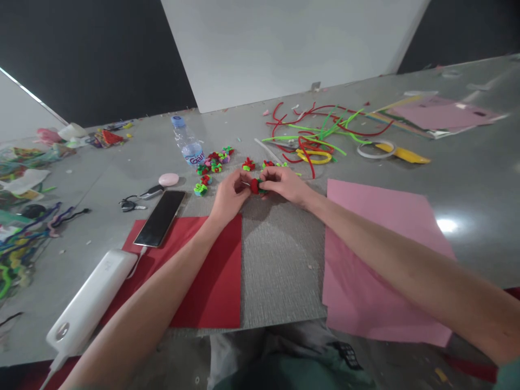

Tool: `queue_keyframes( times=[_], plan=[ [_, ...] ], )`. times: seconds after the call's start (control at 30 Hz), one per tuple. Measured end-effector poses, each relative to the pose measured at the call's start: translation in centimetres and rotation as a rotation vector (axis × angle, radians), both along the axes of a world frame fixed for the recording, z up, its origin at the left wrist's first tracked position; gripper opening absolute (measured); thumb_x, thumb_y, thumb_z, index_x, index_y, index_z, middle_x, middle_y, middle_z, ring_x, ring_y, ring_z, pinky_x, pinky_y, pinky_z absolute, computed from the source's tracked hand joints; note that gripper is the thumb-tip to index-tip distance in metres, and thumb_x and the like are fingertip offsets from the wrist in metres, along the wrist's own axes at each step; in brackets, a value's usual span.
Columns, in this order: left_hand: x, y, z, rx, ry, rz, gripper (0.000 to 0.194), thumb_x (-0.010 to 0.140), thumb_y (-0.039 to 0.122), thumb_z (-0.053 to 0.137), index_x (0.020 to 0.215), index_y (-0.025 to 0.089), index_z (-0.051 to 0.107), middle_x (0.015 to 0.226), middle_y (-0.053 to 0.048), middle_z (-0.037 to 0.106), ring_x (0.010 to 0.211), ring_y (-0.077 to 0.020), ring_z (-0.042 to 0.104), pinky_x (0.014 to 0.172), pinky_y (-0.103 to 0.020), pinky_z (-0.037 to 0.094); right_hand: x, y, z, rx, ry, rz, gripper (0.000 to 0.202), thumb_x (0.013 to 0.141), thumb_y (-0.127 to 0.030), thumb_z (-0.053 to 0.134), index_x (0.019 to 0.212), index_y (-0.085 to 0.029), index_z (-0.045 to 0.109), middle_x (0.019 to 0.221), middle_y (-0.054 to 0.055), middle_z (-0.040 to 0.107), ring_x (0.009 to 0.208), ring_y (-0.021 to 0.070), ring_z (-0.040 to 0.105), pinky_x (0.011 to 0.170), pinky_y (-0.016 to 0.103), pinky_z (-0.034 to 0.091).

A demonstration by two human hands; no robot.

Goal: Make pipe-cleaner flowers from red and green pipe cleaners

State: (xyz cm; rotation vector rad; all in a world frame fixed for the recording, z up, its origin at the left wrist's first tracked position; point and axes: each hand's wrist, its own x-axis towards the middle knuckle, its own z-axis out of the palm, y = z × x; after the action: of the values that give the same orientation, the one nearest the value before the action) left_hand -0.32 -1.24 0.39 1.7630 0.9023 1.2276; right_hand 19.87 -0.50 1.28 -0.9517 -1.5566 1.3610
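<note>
Between my two hands is a small red and green pipe-cleaner piece, held just above the grey table. My left hand pinches its red side with thumb and fingertips. From the other side my right hand grips the green part, which is mostly hidden by the fingers. Just beyond the hands lie several similar small curled pieces in red, green and pink, among them a red one and a bright green one. Loose red and green pipe cleaners are spread at the back right, with yellow-handled scissors among them.
A water bottle stands behind the left hand. Red paper, a phone, a white power bank and keys lie left. Pink paper, a tape roll and a yellow cutter are right.
</note>
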Motion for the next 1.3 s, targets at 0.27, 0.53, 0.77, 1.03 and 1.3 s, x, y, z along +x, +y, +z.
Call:
queue_keyframes(
  times=[0.27,0.53,0.77,1.03,1.3],
  plan=[
    [0.07,-0.28,0.32,-0.017,-0.003,0.028,0.03,0.075,-0.003,0.06,0.095,0.02,0.063,0.078,0.003,0.067,0.073,-0.0106,0.064,0.07,-0.023,0.05,0.34,0.0,0.17,-0.048,0.066,0.014,0.004,0.079,-0.022,0.071,0.083,-0.021,0.069,0.084,0.001,0.067,0.074,0.0139,0.066,0.066,0.027,0.065],
    [-0.21,-0.3,0.28,0.049,0.066,0.074,0.057,0.075,-0.006,0.057,0.12,0.022,0.075,0.074,0.005,0.059,0.065,-0.0106,0.054,0.062,-0.024,0.043,0.46,0.09,-0.02,-0.059,0.124,0.043,0.015,0.079,-0.029,0.079,0.088,-0.022,0.069,0.085,-0.001,0.066,0.079,0.0138,0.064,0.072,0.028,0.065],
    [-0.26,-0.49,0.36,0.092,0.089,0.055,0.053,0.074,-0.006,0.054,0.109,0.023,0.082,0.093,0.0,0.076,0.076,-0.0127,0.062,0.07,-0.026,0.05,0.42,0.34,-0.07,-0.005,0.058,0.04,0.018,0.076,-0.028,0.081,0.084,-0.021,0.067,0.081,-0.002,0.064,0.077,0.013,0.063,0.072,0.029,0.064],
    [-0.16,-0.35,0.31,0.056,0.036,0.046,0.038,0.073,0.0,0.056,0.099,0.02,0.076,0.08,0.001,0.072,0.071,-0.0126,0.064,0.069,-0.025,0.054,0.21,0.66,-0.63,0.021,0.053,-0.048,0.015,0.075,-0.029,0.078,0.083,-0.022,0.067,0.079,-0.002,0.066,0.073,0.0136,0.062,0.069,0.028,0.061],
    [-0.07,-0.4,0.33,0.017,0.003,0.035,0.035,0.074,0.002,0.057,0.098,0.02,0.074,0.079,0.0,0.07,0.071,-0.0123,0.064,0.069,-0.026,0.054,-0.07,-0.23,-0.07,0.462,-0.256,-0.188,0.008,0.077,-0.02,0.066,0.085,-0.023,0.066,0.089,0.003,0.071,0.083,0.0187,0.063,0.075,0.032,0.052]
  ],
)
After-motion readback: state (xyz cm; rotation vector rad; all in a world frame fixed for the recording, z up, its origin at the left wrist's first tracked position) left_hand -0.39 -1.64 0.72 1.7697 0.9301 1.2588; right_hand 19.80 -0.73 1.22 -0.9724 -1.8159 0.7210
